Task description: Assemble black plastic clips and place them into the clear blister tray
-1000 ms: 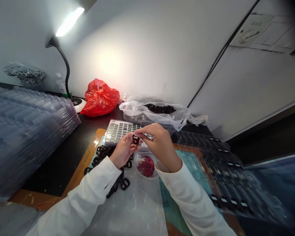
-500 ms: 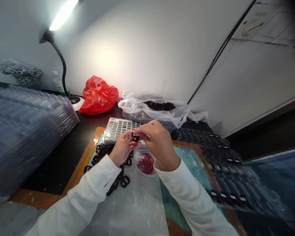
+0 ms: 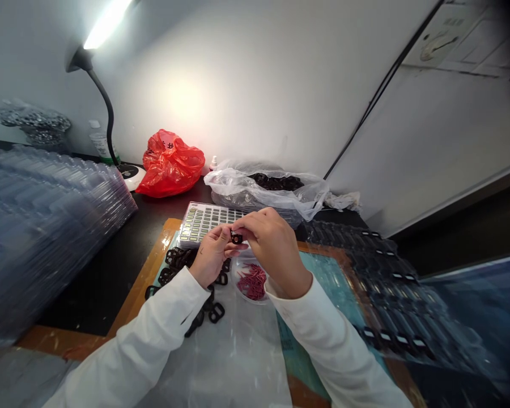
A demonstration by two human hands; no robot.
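Black plastic is all I get at the centre of the head view: one small squarish piece (image 3: 237, 238) pinched at the fingertips, up off the table. My left hand (image 3: 212, 255) holds it from below, its fingers (image 3: 223, 238) pressed together on the piece. My right hand (image 3: 274, 252) comes in from the right and arches over it, with its fingers (image 3: 250, 225) closed together and their tips meeting the piece's right edge. The piece sits between the two hands, slightly closer to the left fingertips. Its long axis is hard to judge, though it seems to run crosswise from hand to hand.

Just under the left fingers lie loose black pieces (image 3: 176, 258). Below the right fingers is a clear dish (image 3: 238, 280) of red bits, and beyond the fingertips is a gridded tray (image 3: 204, 221). Further past them sits a clear bag (image 3: 233, 184) of dark pieces.

My fingers hide most of the black piece, so I can't make out its openings or whether anything is fitted to it. The lower part of the tray is cut off behind my hands.
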